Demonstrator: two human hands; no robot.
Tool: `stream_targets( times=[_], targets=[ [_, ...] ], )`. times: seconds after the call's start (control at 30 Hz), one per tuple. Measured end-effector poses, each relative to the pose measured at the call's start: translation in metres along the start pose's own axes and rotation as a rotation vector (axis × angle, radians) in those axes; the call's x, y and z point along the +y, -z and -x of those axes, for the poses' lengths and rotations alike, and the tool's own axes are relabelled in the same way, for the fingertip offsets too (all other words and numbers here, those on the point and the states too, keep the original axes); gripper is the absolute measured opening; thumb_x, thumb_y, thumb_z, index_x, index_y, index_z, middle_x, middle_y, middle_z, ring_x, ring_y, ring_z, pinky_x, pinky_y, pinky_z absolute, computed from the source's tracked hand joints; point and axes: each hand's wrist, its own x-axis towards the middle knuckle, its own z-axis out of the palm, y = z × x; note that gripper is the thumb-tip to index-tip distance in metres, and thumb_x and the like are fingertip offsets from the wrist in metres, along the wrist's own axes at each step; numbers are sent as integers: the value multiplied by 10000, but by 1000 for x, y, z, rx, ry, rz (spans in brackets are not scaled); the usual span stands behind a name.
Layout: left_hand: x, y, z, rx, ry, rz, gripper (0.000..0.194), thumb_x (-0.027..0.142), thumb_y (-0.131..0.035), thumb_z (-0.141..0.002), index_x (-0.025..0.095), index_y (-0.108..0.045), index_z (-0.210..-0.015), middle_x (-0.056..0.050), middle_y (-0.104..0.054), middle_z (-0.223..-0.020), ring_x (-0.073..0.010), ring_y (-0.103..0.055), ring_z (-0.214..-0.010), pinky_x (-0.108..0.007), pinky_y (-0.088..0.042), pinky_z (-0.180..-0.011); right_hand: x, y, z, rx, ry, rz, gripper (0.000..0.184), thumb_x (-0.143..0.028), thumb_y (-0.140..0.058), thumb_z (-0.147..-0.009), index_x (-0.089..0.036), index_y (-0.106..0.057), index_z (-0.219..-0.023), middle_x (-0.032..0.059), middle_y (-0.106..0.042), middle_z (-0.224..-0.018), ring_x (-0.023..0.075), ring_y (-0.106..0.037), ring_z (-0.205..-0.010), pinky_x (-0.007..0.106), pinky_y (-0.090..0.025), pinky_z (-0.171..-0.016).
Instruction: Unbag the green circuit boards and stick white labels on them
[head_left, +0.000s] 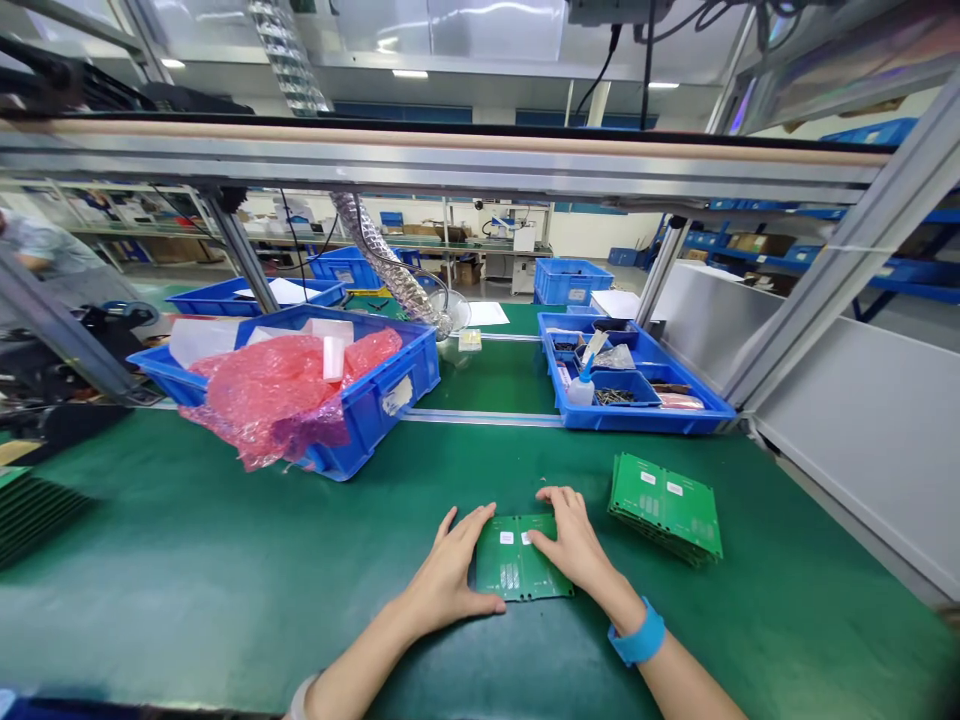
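A green circuit board [516, 572] with two white labels lies on the green work surface in front of me. My left hand [450, 575] spans its left side, thumb at the front edge and fingers by the back left corner. On the opposite side, my right hand [574, 540] grips the board, its thumb over the top near the right label and its fingers around the back right part. That hand hides the board's right edge. A blue band [637, 633] circles my right wrist. To the right sits a stack of similar circuit boards [666, 505], slightly fanned.
A blue crate [390, 390] overflows with pink bubble wrap [277, 390] at back left. At back right, a blue tray [637, 420] contains small bins and a dropper bottle [580, 388]. More boards [34, 515] stand at far left. A foil duct [397, 270] hangs behind.
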Motion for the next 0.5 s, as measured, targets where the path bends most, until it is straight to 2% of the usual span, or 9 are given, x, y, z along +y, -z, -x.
stream_targets(
  times=[0.07, 0.1, 0.17, 0.23, 0.3, 0.37, 0.43, 0.5],
  targets=[
    [-2, 1, 4, 21, -23, -19, 1145, 429, -824, -607, 273, -77, -1460, -187, -401, -1465, -355, -377, -1341, -631, -217, -1116, -3, -2, 4, -9, -27, -22, 519, -208, -636, -744, -140, -490, -1237, 154, -536, -1145, 317, -484, -1115, 477, -390, -978],
    [-2, 3, 5, 37, -40, -33, 1130, 389, -818, -621, 279, -65, -1456, -190, -392, -1466, -364, -375, -1340, -628, -248, -1105, -6, -1, 7, -23, -37, -37, 545, -238, -641, -752, -135, -471, -1259, 159, -550, -1163, 320, -492, -1133, 471, -395, -983],
    [2, 8, 4, 100, -104, -74, 1108, 338, -794, -647, 297, -37, -1454, -190, -383, -1464, -383, -373, -1335, -622, -302, -1080, -14, 7, 14, -39, -49, -72, 498, -267, -606, -790, -160, -466, -1256, 133, -582, -1187, 289, -534, -1121, 422, -428, -968],
    [13, 16, -6, 190, -179, -91, 1071, 366, -769, -681, 317, -36, -1459, -168, -365, -1478, -384, -347, -1350, -602, -317, -1082, -20, 27, 20, 18, -32, -169, 421, -258, -528, -841, -208, -457, -1253, 86, -584, -1230, 236, -568, -1088, 363, -454, -939],
    [35, 21, -29, 264, -225, -32, 1026, 439, -740, -716, 319, -52, -1468, -131, -308, -1521, -355, -262, -1398, -559, -279, -1121, -21, 59, 24, 160, 7, -268, 408, -275, -480, -867, -234, -439, -1271, 60, -552, -1288, 218, -547, -1126, 345, -436, -961],
    [61, 21, -63, 257, -177, 145, 1006, 481, -706, -745, 287, -49, -1481, -91, -219, -1570, -292, -161, -1438, -480, -212, -1166, -10, 97, 26, 320, -26, -280, 461, -329, -500, -852, -237, -425, -1298, 60, -535, -1309, 237, -520, -1160, 363, -415, -983],
    [85, 12, -102, 145, -11, 389, 999, 532, -645, -765, 204, -45, -1493, -95, -200, -1578, -243, -191, -1434, -392, -228, -1166, 10, 131, 27, 421, -161, -211, 502, -371, -500, -836, -228, -419, -1311, 76, -582, -1226, 254, -570, -1059, 389, -452, -920],
    [99, -5, -140, 35, 132, 460, 884, 604, -472, -840, 94, -141, -1481, -197, -324, -1514, -291, -345, -1372, -439, -332, -1108, 35, 153, 28, 471, -269, -161, 522, -384, -512, -814, -204, -441, -1298, 100, -611, -1144, 280, -589, -986, 434, -463, -879]
  ],
)
